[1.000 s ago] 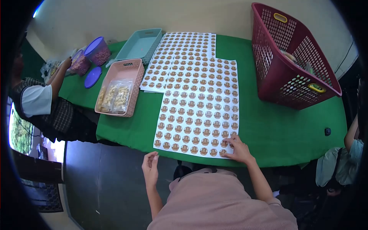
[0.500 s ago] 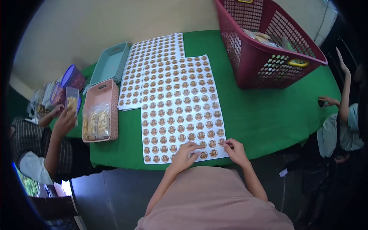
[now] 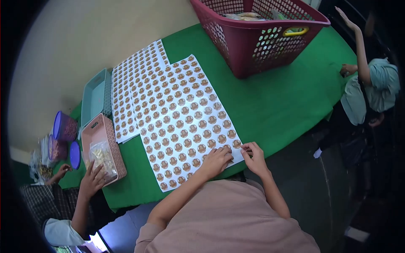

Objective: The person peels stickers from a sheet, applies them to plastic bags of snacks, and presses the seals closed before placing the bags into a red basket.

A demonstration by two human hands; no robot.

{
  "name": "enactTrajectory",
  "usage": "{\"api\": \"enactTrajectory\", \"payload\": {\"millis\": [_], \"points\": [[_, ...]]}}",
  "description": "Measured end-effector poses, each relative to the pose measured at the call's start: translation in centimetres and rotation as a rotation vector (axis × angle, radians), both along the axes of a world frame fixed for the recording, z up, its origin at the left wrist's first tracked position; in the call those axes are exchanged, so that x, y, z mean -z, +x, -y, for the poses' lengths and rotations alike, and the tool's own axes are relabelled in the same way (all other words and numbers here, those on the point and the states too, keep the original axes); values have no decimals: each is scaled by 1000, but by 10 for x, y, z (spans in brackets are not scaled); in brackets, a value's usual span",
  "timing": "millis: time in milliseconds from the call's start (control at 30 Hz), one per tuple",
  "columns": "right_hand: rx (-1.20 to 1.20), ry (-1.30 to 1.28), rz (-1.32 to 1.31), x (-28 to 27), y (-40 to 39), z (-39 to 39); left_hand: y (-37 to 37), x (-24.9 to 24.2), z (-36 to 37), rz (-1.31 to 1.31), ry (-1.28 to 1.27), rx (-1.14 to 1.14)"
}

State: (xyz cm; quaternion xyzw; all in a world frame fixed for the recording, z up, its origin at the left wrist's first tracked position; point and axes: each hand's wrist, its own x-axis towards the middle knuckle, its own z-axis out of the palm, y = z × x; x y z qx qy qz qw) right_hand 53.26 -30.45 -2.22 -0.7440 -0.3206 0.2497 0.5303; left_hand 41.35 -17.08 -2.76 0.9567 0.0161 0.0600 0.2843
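A white sheet (image 3: 179, 122) printed with rows of round brown stickers lies on the green tablecloth. My left hand (image 3: 216, 162) rests on its near right part, fingers curled over the stickers; what they hold, if anything, is hidden. At the sheet's right corner is my right hand (image 3: 253, 157), thumb and forefinger close together at the edge, and whatever is between them is too small to make out. A second sticker sheet (image 3: 122, 95) lies partly under the first, farther left.
A maroon basket (image 3: 249, 46) holding packets stands at the back. Left are a teal tray (image 3: 93, 99), a pink tray (image 3: 119, 154) with bagged snacks, and purple-lidded tubs (image 3: 65, 126). A co-worker's hand (image 3: 92, 181) is at the pink tray. Another person stands at the right.
The view has turned, shifting the table's contents. My left hand has moved over stickers near the corner. The co-worker's hand has gone from holding up a clear pack to the bags in the pink tray.
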Motion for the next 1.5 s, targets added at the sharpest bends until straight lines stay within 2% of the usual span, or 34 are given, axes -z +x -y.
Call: {"api": "enactTrajectory", "payload": {"millis": [100, 200, 267, 300, 333, 400, 467, 600, 667, 733, 800, 1000, 1067, 1133, 1200, 1300, 1333, 1400, 1500], "points": [[79, 29, 80, 7, -11, -1, 4, 1, -10, -39, 33, 68], [173, 43, 210, 13, -26, -4, -9, -3, -17, 96, -50, 83], [264, 59, 274, 16, -33, -7, -28, -11, -28, 285, -134, -22], [287, 46, 289, 14, -38, -9, -39, -19, -32, 292, -254, -100], [285, 51, 294, 13, -43, -11, -51, -27, -38, 337, -265, -162], [274, -12, 474, 14, -49, -12, -77, -38, -48, 399, -384, -308], [248, -17, 448, 13, -56, -15, -103, -50, -55, 351, -552, -470], [97, 29, 493, -48, -97, -39, -144, -71, -66, 558, -418, -492], [-67, 119, 462, -76, -127, -57, -160, -77, -69, 613, -224, -456], [-281, 215, 525, -96, -149, -77, -172, -77, -70, 622, -189, -478], [-394, 269, 512, -95, -168, -92, -181, -79, -70, 628, -183, -479], [-392, 403, 481, -72, -174, -118, -197, -88, -70, 574, -157, -574], [-328, 361, 373, -73, -164, -119, -201, -96, -71, 660, -303, -704], [-279, 380, 396, -72, -147, -120, -213, -94, -85, 657, -274, -769], [-150, 334, 306, -70, -133, -118, -230, -99, -100, 699, -101, -986], [-45, 379, 251, -61, -109, -113, -269, -90, -120, 696, -108, -1320], [-32, 381, 148, -66, -105, -111, -284, -84, -124, 694, -95, -1426], [-11, 382, 216, -63, -87, -107, -308, -74, -134, 712, -119, -1578], [68, 395, 225, -66, -67, -101, -334, -62, -153, 640, -134, -1626]]}}
